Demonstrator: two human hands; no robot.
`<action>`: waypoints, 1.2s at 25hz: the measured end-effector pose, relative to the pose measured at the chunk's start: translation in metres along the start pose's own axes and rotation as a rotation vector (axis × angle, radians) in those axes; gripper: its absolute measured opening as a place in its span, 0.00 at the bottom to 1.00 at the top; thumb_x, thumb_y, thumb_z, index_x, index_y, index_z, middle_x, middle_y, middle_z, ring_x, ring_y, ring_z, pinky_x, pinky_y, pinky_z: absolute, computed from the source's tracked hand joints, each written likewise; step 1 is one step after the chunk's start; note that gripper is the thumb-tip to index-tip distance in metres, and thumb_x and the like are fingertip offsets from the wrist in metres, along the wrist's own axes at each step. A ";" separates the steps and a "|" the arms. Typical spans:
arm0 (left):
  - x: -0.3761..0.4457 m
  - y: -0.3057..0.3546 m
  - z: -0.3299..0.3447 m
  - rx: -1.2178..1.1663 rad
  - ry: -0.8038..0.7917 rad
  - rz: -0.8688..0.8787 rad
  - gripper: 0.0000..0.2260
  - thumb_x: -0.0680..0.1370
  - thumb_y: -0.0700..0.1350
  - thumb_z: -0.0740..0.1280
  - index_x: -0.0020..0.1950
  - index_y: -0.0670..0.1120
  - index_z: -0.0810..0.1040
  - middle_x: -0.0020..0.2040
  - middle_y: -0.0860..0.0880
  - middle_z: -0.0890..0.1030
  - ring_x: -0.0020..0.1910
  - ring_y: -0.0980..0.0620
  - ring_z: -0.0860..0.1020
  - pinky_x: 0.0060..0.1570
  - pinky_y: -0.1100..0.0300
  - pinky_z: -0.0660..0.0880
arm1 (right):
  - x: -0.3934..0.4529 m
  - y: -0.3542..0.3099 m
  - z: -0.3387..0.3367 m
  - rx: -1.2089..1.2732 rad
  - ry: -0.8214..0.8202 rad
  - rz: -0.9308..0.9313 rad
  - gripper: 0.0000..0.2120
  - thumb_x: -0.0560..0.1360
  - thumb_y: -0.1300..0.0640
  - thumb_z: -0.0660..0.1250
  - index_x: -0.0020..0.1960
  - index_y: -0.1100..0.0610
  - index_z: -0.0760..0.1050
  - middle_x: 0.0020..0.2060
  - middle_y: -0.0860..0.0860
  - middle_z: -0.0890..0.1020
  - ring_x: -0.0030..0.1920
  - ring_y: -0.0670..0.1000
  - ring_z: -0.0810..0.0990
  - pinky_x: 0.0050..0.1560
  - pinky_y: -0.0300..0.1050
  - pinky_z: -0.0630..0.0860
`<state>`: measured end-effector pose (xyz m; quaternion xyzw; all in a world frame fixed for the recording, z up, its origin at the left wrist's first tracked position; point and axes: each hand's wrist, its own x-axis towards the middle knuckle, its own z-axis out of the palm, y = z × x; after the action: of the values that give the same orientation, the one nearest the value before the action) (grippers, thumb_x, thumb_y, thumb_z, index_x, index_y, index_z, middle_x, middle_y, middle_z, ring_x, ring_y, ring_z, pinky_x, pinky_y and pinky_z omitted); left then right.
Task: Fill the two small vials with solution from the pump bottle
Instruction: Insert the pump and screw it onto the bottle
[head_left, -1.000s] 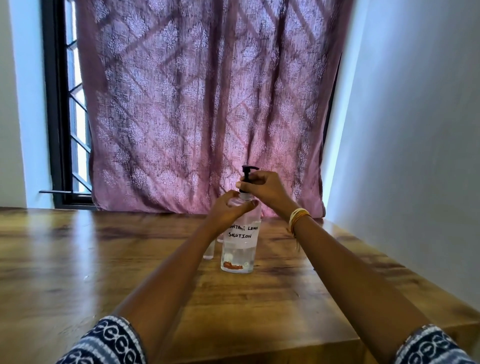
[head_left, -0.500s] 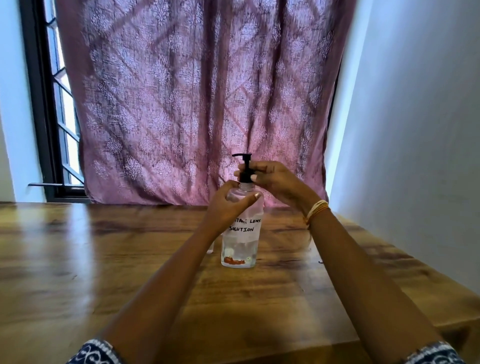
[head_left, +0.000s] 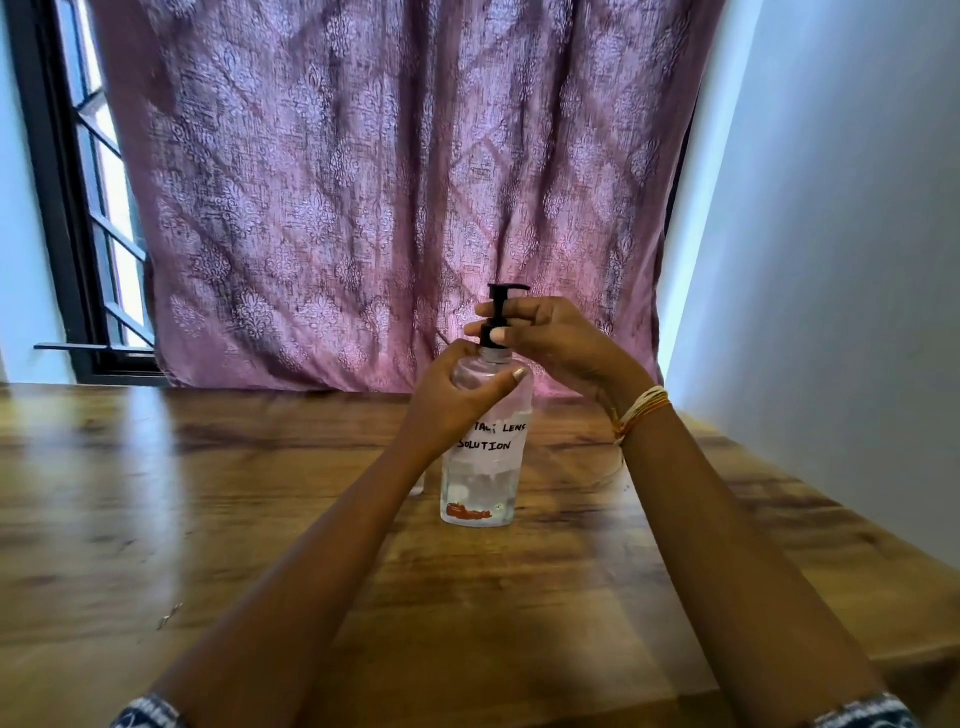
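A clear pump bottle (head_left: 485, 467) labelled "contact lens solution" stands upright on the wooden table (head_left: 156, 493). It has liquid in its lower part and a black pump head (head_left: 503, 299) whose nozzle points right. My left hand (head_left: 457, 402) is wrapped around the bottle's shoulder. My right hand (head_left: 550, 340) pinches the black pump collar just above the neck. A sliver of one clear vial (head_left: 418, 486) shows behind my left forearm, left of the bottle. The other vial is hidden.
A purple patterned curtain (head_left: 389, 197) hangs behind the table's far edge. A window with black bars (head_left: 98, 218) is at the left, and a white wall (head_left: 831, 260) runs along the table's right side. A small scrap (head_left: 170, 616) lies on the wood near left.
The pump head has turned: its nozzle pointed left half a second ago and now points right. My right hand's fingers shifted on the collar. The left hand kept its hold on the bottle.
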<state>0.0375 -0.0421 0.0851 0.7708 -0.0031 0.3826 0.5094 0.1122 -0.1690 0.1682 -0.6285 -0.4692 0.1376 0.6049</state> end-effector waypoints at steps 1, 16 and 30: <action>0.000 0.001 0.000 -0.001 -0.007 0.002 0.21 0.68 0.62 0.73 0.54 0.52 0.76 0.48 0.51 0.83 0.44 0.56 0.83 0.45 0.53 0.83 | 0.001 0.002 0.003 -0.057 0.058 -0.026 0.16 0.72 0.71 0.68 0.59 0.67 0.76 0.49 0.59 0.83 0.49 0.52 0.84 0.53 0.42 0.81; -0.002 0.002 0.000 -0.008 -0.002 0.018 0.20 0.69 0.61 0.72 0.54 0.51 0.76 0.48 0.50 0.84 0.44 0.53 0.84 0.45 0.50 0.83 | 0.004 -0.001 -0.005 -0.292 0.116 -0.034 0.16 0.67 0.64 0.77 0.53 0.66 0.80 0.43 0.59 0.84 0.44 0.54 0.84 0.50 0.43 0.81; -0.002 0.002 -0.002 -0.026 0.002 0.005 0.21 0.68 0.59 0.73 0.54 0.49 0.76 0.48 0.49 0.84 0.45 0.52 0.84 0.47 0.51 0.82 | -0.001 -0.001 -0.002 -0.140 0.109 -0.030 0.16 0.65 0.71 0.75 0.52 0.65 0.80 0.43 0.56 0.86 0.46 0.53 0.86 0.49 0.42 0.82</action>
<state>0.0345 -0.0425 0.0863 0.7638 -0.0093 0.3848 0.5182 0.1128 -0.1713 0.1689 -0.6687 -0.4532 0.0611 0.5862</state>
